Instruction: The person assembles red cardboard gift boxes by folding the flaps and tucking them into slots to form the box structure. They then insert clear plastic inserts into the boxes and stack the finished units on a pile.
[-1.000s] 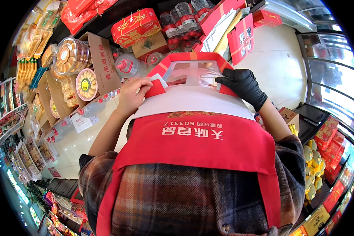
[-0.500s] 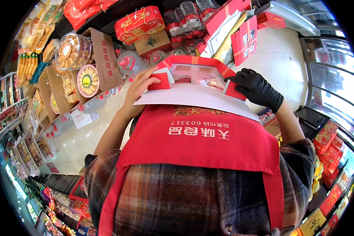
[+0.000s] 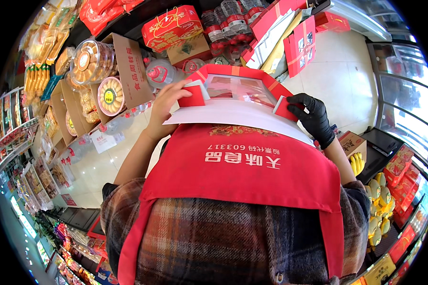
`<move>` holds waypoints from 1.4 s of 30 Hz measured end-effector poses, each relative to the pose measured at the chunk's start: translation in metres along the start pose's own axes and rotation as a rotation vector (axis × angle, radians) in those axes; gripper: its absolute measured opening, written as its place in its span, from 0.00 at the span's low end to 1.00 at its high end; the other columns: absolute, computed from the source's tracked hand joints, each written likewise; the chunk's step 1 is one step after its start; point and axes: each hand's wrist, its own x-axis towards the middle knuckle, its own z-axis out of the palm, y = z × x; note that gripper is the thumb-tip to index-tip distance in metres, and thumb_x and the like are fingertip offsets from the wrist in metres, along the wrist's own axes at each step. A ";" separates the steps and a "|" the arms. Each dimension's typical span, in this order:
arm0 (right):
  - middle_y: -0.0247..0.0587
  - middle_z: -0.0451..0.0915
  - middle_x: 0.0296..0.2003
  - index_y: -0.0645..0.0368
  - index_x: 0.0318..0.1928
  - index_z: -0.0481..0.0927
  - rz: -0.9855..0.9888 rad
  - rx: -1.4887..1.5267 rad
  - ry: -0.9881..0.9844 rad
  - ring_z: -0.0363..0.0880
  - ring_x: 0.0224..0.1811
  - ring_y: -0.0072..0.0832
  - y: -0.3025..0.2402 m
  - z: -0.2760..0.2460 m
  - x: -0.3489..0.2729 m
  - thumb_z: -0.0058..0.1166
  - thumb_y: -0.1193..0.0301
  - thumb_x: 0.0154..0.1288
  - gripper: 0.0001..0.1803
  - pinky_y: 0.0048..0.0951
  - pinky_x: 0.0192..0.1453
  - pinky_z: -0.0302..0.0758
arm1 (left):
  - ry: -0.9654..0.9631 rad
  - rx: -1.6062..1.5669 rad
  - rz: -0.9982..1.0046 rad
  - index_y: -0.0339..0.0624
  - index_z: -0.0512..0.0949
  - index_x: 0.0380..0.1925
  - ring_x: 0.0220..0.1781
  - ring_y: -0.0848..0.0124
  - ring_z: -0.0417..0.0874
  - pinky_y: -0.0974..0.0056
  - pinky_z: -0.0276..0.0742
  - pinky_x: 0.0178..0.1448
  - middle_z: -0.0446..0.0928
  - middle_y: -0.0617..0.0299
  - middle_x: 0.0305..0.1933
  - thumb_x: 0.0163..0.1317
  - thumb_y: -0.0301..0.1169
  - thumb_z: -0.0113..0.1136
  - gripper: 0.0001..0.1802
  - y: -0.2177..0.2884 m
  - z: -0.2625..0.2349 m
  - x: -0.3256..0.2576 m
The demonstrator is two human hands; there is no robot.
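Red cardboard box, windowed, positioned just beyond the red apron; white flap faces the wearer. Left hand, bare: fingers grasping the left tab. Right hand, black-gloved: fingers pinching the right tab. Lidded pastry tub at far left.

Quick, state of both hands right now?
Left hand: closed, pinching the left red flap.
Right hand: closed, pinching the right red flap.
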 end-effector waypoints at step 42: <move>0.40 0.79 0.40 0.66 0.46 0.76 0.396 0.456 -0.050 0.77 0.41 0.24 -0.006 -0.013 0.040 0.62 0.61 0.55 0.23 0.25 0.48 0.73 | -0.136 -0.779 -0.822 0.31 0.74 0.45 0.45 0.74 0.78 0.69 0.70 0.53 0.78 0.59 0.44 0.66 0.42 0.50 0.22 -0.045 -0.008 0.056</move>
